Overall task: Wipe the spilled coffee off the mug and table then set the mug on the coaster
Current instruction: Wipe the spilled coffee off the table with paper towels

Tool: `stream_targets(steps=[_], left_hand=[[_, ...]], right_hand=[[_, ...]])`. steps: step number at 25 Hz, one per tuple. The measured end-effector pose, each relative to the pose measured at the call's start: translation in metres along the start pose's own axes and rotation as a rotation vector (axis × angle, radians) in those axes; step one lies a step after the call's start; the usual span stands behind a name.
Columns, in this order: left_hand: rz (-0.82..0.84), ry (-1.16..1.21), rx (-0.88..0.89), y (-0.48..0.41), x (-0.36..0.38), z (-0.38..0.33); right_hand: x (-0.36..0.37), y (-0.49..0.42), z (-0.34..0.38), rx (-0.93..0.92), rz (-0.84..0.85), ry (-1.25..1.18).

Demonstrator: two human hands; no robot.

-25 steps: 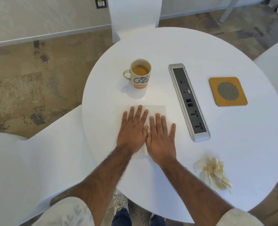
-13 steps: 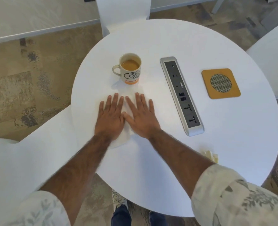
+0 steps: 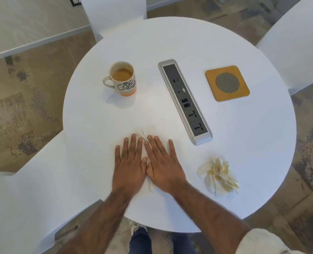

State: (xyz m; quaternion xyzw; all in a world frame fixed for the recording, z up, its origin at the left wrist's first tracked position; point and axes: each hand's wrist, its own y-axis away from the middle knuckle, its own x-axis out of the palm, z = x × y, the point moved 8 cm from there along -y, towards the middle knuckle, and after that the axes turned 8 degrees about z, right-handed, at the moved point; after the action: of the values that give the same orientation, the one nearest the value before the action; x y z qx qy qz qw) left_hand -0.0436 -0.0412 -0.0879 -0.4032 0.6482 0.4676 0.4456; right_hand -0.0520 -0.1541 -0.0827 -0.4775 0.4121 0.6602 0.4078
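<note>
A cream mug (image 3: 123,81) with black lettering and an orange band stands upright on the round white table (image 3: 243,136), filled with milky coffee, handle to the left. The orange coaster (image 3: 227,83) with a round mesh centre lies at the far right, beyond the power strip. My left hand (image 3: 129,164) and my right hand (image 3: 161,162) lie flat side by side near the front edge, fingers spread, pressing a white napkin (image 3: 145,149) to the tabletop. The napkin is bunched between and under the hands, mostly hidden.
A silver power strip (image 3: 186,100) runs diagonally across the table between mug and coaster. A crumpled, coffee-stained napkin (image 3: 218,174) lies at the front right. White chairs stand at the left (image 3: 23,195), the back (image 3: 113,13) and the right (image 3: 298,43).
Both hands have slid the napkin back from just below the mug toward the front edge. The napkin has bunched up between them.
</note>
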Motion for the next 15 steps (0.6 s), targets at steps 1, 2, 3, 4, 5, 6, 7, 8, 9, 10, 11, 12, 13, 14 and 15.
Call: stream_targets(steps=[1, 2, 3, 4, 5, 6, 7, 8, 9, 10, 11, 12, 13, 14, 15], left_hand=[[-0.002, -0.002, 0.019, -0.005, 0.0, -0.012], [-0.002, -0.006, 0.04, -0.012, -0.001, -0.023], [0.007, -0.012, 0.063, -0.02, -0.002, -0.032], [0.022, -0.022, 0.083, -0.027, -0.002, -0.04], [0.036, -0.03, 0.095, -0.033, -0.001, -0.044], [0.043, -0.038, 0.101, -0.037, -0.001, -0.045], [0.048, -0.041, 0.105, -0.036, 0.0, -0.046], [0.043, -0.037, 0.112, -0.033, 0.001, -0.046], [0.033, -0.03, 0.125, -0.028, 0.002, -0.049], [0.026, -0.024, 0.144, -0.019, 0.004, -0.052], [0.026, -0.023, 0.162, -0.008, 0.006, -0.054], [0.033, -0.028, 0.177, 0.003, 0.01, -0.057], [0.041, -0.036, 0.186, 0.013, 0.014, -0.06], [0.046, -0.038, 0.187, 0.019, 0.016, -0.061], [0.051, -0.026, 0.181, 0.021, 0.017, -0.061]], right_hand=[[-0.002, 0.004, -0.011, 0.018, 0.007, 0.007], [-0.005, 0.005, -0.022, 0.034, 0.021, 0.014], [-0.007, 0.003, -0.031, 0.046, 0.036, 0.017], [-0.009, 0.001, -0.038, 0.056, 0.046, 0.015], [-0.012, -0.001, -0.043, 0.059, 0.051, 0.011], [-0.013, -0.003, -0.045, 0.06, 0.053, 0.004], [-0.013, -0.002, -0.046, 0.064, 0.051, -0.006], [-0.013, 0.002, -0.046, 0.074, 0.045, -0.015], [-0.01, 0.009, -0.046, 0.093, 0.035, -0.024], [-0.007, 0.019, -0.044, 0.11, 0.028, -0.031], [-0.003, 0.031, -0.04, 0.12, 0.021, -0.037], [0.002, 0.044, -0.036, 0.128, 0.02, -0.046], [0.006, 0.054, -0.032, 0.134, 0.022, -0.05], [0.008, 0.061, -0.029, 0.135, 0.026, -0.045], [0.007, 0.063, -0.026, 0.129, 0.033, -0.036]])
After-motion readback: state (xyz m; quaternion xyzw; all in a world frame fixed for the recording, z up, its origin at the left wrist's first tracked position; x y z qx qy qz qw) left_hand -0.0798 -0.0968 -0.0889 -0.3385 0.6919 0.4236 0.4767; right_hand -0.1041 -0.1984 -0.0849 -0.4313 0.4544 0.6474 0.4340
